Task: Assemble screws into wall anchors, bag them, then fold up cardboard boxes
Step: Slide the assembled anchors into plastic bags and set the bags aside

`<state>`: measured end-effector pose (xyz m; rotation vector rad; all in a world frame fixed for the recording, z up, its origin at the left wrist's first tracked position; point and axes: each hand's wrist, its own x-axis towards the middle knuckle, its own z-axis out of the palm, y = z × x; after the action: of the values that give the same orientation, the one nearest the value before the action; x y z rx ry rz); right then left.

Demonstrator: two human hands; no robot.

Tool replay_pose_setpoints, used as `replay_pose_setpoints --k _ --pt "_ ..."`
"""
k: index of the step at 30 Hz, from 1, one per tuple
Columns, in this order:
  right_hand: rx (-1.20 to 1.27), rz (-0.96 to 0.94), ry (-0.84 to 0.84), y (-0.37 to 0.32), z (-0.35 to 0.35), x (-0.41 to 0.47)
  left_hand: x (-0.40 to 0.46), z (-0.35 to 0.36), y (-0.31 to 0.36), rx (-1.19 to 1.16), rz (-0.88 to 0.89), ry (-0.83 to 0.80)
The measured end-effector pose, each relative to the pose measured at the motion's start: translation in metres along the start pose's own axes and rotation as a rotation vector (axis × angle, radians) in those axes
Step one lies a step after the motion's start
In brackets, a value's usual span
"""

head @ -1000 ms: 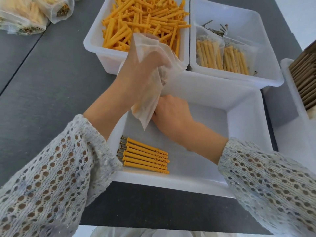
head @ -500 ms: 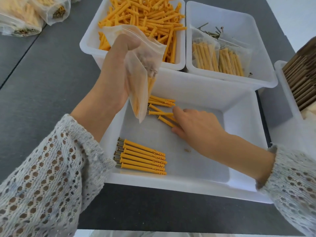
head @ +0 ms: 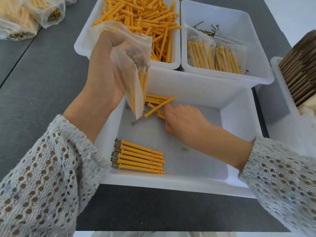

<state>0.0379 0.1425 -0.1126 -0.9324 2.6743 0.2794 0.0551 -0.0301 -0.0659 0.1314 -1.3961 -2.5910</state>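
My left hand (head: pixel 104 72) holds a clear zip bag (head: pixel 135 65) above the near white bin (head: pixel 239 106); a few orange anchors with screws sit inside the bag. My right hand (head: pixel 184 120) reaches into the bin and pinches one assembled anchor (head: pixel 159 106) from a loose pile (head: pixel 153 99) at the bin's far left. A neat row of several assembled anchors (head: pixel 140 157) lies at the bin's near left.
A bin of loose orange anchors (head: pixel 147 19) stands at the back. To its right, another bin (head: pixel 253 48) holds filled bags (head: pixel 213 55) and loose screws (head: pixel 205 29). Flat cardboard (head: pixel 301 69) is stacked at the right; filled bags (head: pixel 25 16) lie at the top left.
My left hand lifted the bag up and back, uncovering the loose pile. My right hand came out from under the bag and took hold of one anchor.
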Motion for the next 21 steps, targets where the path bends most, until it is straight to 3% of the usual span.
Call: replay_pose_setpoints --k 9,17,21 --pt "0.115 -0.148 0.014 0.020 0.007 -0.015 -0.002 -0.001 0.002 -0.004 0.035 0.033" --pt "0.187 -0.104 -0.009 0.043 0.011 -0.030 0.001 -0.006 0.002 -0.068 0.035 0.038" --pt "0.227 -0.123 -0.001 0.039 0.011 -0.026 -0.003 0.001 0.004 0.021 0.044 0.055"
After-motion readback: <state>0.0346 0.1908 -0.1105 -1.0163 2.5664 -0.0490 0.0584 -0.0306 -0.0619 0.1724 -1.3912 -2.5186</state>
